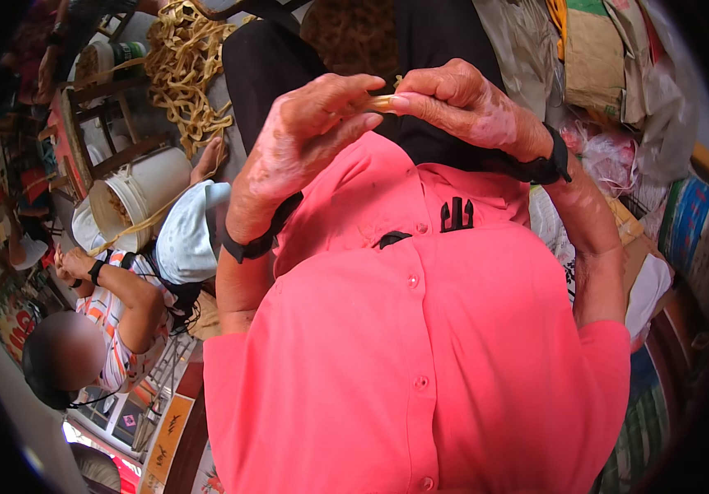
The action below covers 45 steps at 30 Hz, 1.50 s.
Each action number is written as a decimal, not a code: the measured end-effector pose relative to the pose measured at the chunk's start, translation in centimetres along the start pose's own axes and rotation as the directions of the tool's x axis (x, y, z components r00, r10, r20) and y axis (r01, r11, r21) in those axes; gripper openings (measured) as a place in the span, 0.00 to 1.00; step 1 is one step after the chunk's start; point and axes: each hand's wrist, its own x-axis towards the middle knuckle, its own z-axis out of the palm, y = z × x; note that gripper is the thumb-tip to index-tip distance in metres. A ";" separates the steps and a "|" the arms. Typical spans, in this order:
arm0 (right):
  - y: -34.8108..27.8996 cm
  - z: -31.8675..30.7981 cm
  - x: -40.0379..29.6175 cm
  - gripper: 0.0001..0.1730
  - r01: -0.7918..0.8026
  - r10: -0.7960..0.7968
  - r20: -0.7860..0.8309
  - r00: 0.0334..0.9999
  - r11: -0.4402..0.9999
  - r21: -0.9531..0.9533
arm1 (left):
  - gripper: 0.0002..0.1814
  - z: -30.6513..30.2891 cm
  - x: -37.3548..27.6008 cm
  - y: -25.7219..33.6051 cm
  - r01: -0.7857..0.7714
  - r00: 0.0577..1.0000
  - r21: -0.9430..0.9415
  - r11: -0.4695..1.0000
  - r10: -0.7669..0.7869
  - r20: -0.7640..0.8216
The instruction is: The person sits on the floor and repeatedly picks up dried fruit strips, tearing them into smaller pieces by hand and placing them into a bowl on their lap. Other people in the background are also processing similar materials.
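Note:
A short piece of pale yellow strip (pixel 381 104) spans the gap between my two hands, above my lap. My right hand (pixel 475 111) pinches it between thumb and bent fingers. My left hand (pixel 308 133) is curled around its other end, thumb and forefinger apart; whether the fingers grip the strip is hidden. A small yellow bit shows above the right thumb. Beyond the hands, between my dark-trousered knees, lies a brownish heap of similar strips (pixel 351 37), dim and partly covered.
Long yellow strips lie piled (pixel 184 74) on the floor at left. Beside them are a wooden stool (pixel 76 133) and white plastic buckets (pixel 160 179). A seated co-worker (pixel 126 296) handles a long strip. Plastic bags (pixel 608 148) and cardboard (pixel 595 62) crowd the right.

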 end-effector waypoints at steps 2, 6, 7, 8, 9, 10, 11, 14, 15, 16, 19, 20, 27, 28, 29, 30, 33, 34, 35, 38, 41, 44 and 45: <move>-0.3 0.0 -0.4 0.10 0.117 -0.119 -0.005 0.993 0.985 -0.130 | 0.11 0.3 0.4 -0.3 -0.191 0.981 0.197 0.962 0.177 0.084; -0.7 0.1 -2.4 0.09 0.150 -0.134 0.118 0.984 0.978 -0.144 | 0.05 -0.6 -1.2 1.3 -0.170 0.945 0.080 0.982 0.140 0.294; -1.9 0.2 -2.7 0.08 0.012 -0.003 0.151 0.988 0.998 -0.063 | 0.04 -1.3 -1.7 1.4 -0.189 0.923 0.043 0.981 0.163 0.349; -1.9 0.7 -2.7 0.07 0.117 -0.107 0.122 0.987 0.990 -0.077 | 0.03 -1.3 -2.3 1.1 -0.238 0.928 0.016 0.971 0.222 0.299; -2.3 0.9 -2.2 0.04 0.184 -0.166 0.141 0.976 0.975 -0.124 | 0.03 -2.0 -2.4 1.8 -0.181 0.936 0.036 0.983 0.161 0.312; -2.5 0.9 -1.5 0.05 0.180 -0.167 0.110 0.980 0.976 -0.125 | 0.03 -2.7 -2.3 2.1 -0.156 0.955 0.052 0.986 0.138 0.262; -2.7 1.1 -0.7 0.05 0.176 -0.167 0.078 0.983 0.976 -0.126 | 0.04 -3.4 -2.1 2.5 -0.131 0.971 0.067 0.989 0.114 0.211; -1.8 0.3 2.4 0.07 0.195 -0.201 -0.002 0.980 0.954 -0.227 | 0.05 -5.5 -1.1 2.9 0.038 0.999 0.190 0.981 -0.039 0.000; -1.7 -0.2 3.7 0.07 0.197 -0.208 -0.026 0.978 0.956 -0.216 | 0.06 -6.0 -0.4 2.6 0.069 0.996 0.191 0.979 -0.056 -0.071; -1.3 -0.9 5.0 0.08 0.211 -0.224 -0.036 0.974 0.952 -0.223 | 0.07 -6.6 0.4 2.2 0.073 0.992 0.167 0.983 -0.055 -0.111; -0.5 -3.3 8.0 0.13 0.141 -0.153 -0.016 0.988 0.945 -0.294 | 0.10 -8.4 2.9 0.3 0.104 0.979 0.062 0.993 -0.091 -0.184; 0.1 -4.0 8.9 0.14 0.140 -0.150 -0.021 0.989 0.959 -0.245 | 0.10 -9.1 3.8 -0.4 0.087 0.981 0.069 0.994 -0.074 -0.178; 4.9 -8.9 14.0 0.22 0.006 -0.027 -0.099 0.995 0.979 -0.205 | 0.13 -11.9 11.2 -4.5 0.012 0.977 0.118 0.993 0.014 -0.213; 5.6 -9.6 14.6 0.23 0.080 -0.110 -0.116 0.987 0.968 -0.239 | 0.14 -12.1 12.3 -5.4 0.006 0.974 0.089 0.996 0.014 -0.228; 6.3 -10.0 15.0 0.22 0.031 -0.060 -0.131 0.990 0.977 -0.209 | 0.15 -12.2 13.1 -6.0 0.000 0.970 0.061 0.998 0.015 -0.244; 5.7 -10.1 15.0 0.18 -0.024 0.011 -0.165 0.986 0.997 -0.077 | 0.15 -12.5 13.7 -6.4 0.050 0.969 0.047 0.998 -0.037 -0.244; 6.8 -11.1 15.9 0.16 -0.042 0.055 -0.031 0.998 0.944 0.327 | 0.16 -13.2 15.3 -7.4 0.145 0.958 0.005 0.989 -0.139 -0.252; 7.6 -11.5 16.2 0.16 -0.040 0.024 0.040 0.999 0.890 0.454 | 0.16 -13.3 15.8 -8.0 0.141 0.956 -0.008 0.990 -0.139 -0.259; 8.3 -11.9 16.2 0.16 -0.052 0.049 0.016 0.999 0.911 0.408 | 0.16 -13.5 16.3 -8.6 0.138 0.954 -0.022 0.990 -0.139 -0.266; 8.3 -12.4 16.9 0.17 -0.090 0.108 -0.054 0.993 0.959 0.271 | 0.16 -14.2 17.1 -9.9 0.131 0.959 -0.025 0.991 -0.133 -0.252; 8.3 -12.5 17.0 0.17 -0.085 0.107 -0.117 0.987 0.981 0.176 | 0.15 -13.9 17.6 -10.3 0.123 0.956 -0.053 0.991 -0.133 -0.260; 9.3 -12.6 16.9 0.17 -0.021 0.039 -0.130 0.991 0.990 0.140 | 0.15 -13.4 18.0 -10.7 0.107 0.960 -0.020 0.994 -0.108 -0.259; 9.2 -12.4 17.0 0.17 -0.008 0.022 -0.133 0.991 0.995 0.103 | 0.15 -13.3 18.0 -11.1 0.100 0.960 0.003 0.995 -0.095 -0.262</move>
